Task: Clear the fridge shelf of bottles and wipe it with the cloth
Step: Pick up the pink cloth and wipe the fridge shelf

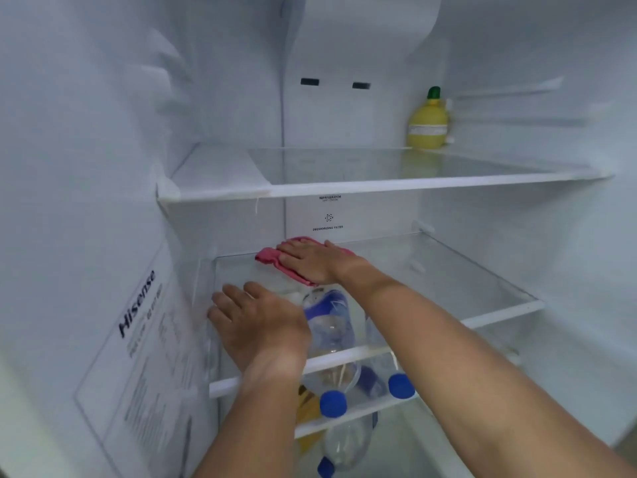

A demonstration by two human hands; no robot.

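Note:
A pink cloth [267, 256] lies on the middle glass shelf [448, 270] near its back left. My right hand [310, 262] presses flat on the cloth, fingers pointing left. My left hand [256, 322] rests palm down on the shelf's front left, fingers spread, holding nothing. No bottle stands on this shelf. Clear plastic bottles with blue caps [332, 403] lie on the shelf below, seen through the glass, caps toward me.
A yellow lemon-shaped bottle with a green cap [428, 124] stands at the back right of the upper shelf [379, 184]. Another blue-capped bottle [339, 450] lies lower down. A labelled fridge wall [138, 322] is close on the left.

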